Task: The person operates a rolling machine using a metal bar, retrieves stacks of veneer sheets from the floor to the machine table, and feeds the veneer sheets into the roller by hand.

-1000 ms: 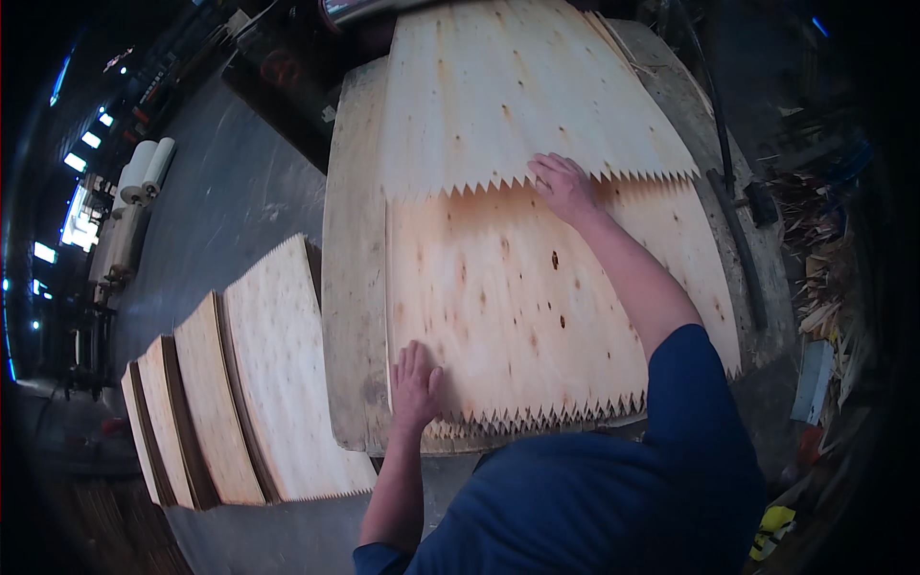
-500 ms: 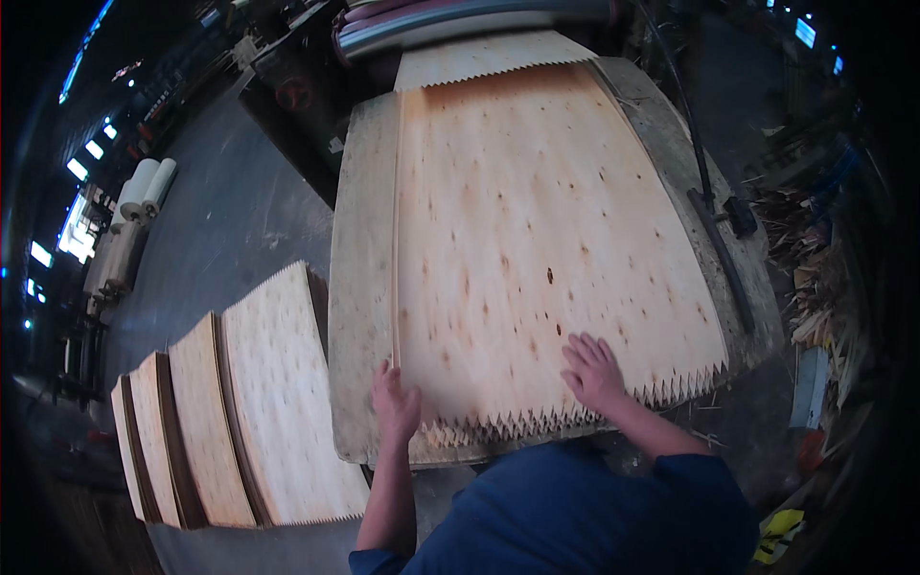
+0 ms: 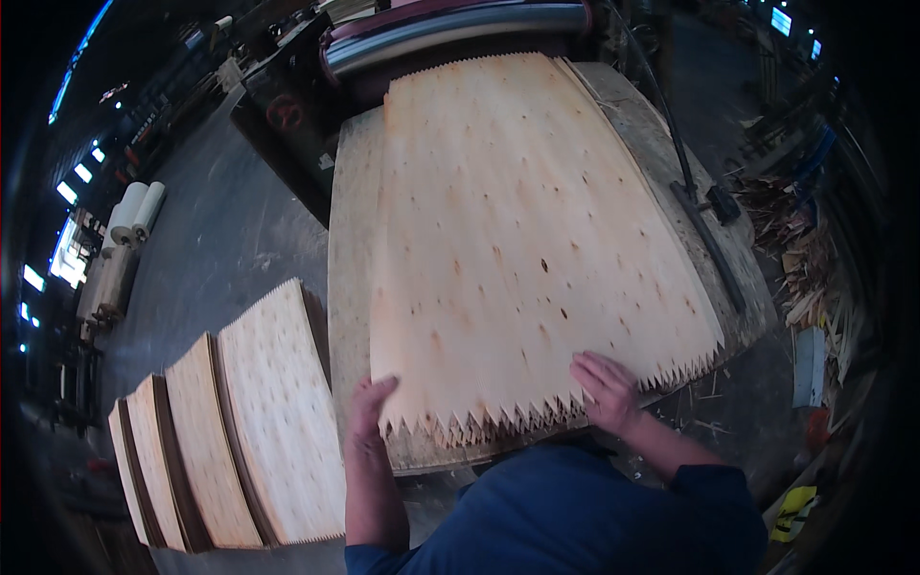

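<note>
A large pale wood veneer sheet [image 3: 508,240] with small brown knots lies on a pile of like sheets, its near and far ends jagged. At its near left corner is my left hand [image 3: 369,407], closed on the side edge with the thumb over the top; the other fingers are partly hidden. My right hand [image 3: 610,393] is closed at the near jagged edge, right of the middle, its fingers bent together over the sheet; its thumb is hard to see. The sheet overhangs the pile slightly at the left.
A worn table [image 3: 353,240] bears the pile. Behind it stand metal rollers [image 3: 460,40]. A dark bar [image 3: 714,249] runs along the right side. Several veneer stacks [image 3: 283,412] stand on the left floor, and wood scraps [image 3: 805,278] lie at the right.
The sheet jutting from the rollers over the pile's far end now shows no more there; a sheet lies over the pile, farther left. My right hand's spread fingers have come together and moved nearer.
</note>
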{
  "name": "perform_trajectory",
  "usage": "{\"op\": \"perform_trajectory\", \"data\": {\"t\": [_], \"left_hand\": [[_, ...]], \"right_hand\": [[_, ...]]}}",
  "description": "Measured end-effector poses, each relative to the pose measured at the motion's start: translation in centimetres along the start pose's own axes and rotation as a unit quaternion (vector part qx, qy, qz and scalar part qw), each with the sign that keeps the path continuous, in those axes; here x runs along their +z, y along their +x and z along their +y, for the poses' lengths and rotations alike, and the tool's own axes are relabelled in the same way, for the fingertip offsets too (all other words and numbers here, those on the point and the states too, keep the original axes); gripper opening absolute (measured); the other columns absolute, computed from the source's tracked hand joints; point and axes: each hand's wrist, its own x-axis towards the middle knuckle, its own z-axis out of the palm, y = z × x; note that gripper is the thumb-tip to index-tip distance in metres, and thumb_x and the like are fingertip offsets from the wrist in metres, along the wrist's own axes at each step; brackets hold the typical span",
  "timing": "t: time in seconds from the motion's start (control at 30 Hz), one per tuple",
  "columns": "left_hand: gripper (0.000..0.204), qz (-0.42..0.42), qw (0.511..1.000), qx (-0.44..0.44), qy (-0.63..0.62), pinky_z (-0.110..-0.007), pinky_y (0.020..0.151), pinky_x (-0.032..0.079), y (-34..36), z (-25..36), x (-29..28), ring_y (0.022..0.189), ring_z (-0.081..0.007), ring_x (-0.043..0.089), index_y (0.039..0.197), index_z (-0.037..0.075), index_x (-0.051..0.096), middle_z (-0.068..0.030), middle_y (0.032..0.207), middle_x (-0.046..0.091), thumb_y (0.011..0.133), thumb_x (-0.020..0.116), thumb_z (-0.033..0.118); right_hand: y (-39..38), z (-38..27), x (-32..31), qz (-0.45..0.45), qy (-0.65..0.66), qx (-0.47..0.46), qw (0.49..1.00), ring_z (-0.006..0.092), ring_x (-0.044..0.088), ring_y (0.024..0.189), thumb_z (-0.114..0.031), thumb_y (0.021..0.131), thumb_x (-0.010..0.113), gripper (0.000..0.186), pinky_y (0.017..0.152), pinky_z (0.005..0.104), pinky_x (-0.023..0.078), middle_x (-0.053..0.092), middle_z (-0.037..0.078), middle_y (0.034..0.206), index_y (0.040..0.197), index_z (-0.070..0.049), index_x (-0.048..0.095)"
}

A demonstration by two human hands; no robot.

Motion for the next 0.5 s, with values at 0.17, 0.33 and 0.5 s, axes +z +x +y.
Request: {"op": "perform_trajectory", "data": {"t": [0.17,0.33,0.5], "left_hand": [[0.055,0.130,0.990,0.053,0.026,-0.036,0.094,0.041,6.0,-5.5,-2.1,0.114,-0.0239,0.052,0.122,-0.005,0.050,-0.0150,0.120,0.057,0.094,0.040,0.041],[0.058,0.047,0.920,0.056,0.385,-0.041,0.108,0.025,5.7,-11.5,-1.8,0.129,-0.0295,0.039,0.137,0.001,0.036,-0.0161,0.137,0.044,0.096,0.039,0.041],[0.063,0.174,0.691,0.069,0.698,-0.048,0.110,0.018,4.4,-13.4,-0.4,0.136,-0.0344,0.023,0.139,0.003,0.033,-0.0147,0.147,0.029,0.087,0.051,0.035]], "right_hand": [[9.3,7.3,2.5,0.028,-0.087,-0.065,0.994,0.0273,0.061,0.101,-0.012,0.075,0.062,0.031,0.084,0.0391,0.049,0.063,0.009,0.110,0.106,-0.009,0.064],[21.1,14.9,7.2,0.029,-0.039,-0.024,0.999,0.0257,0.057,0.108,-0.015,0.079,0.059,0.032,0.091,0.0383,0.045,0.061,0.008,0.115,0.111,-0.012,0.060],[21.8,21.3,15.4,-0.064,-0.027,0.166,0.984,0.0249,0.042,0.123,-0.021,0.082,0.058,0.034,0.103,0.0406,0.033,0.049,0.010,0.130,0.114,-0.011,0.058]]}}
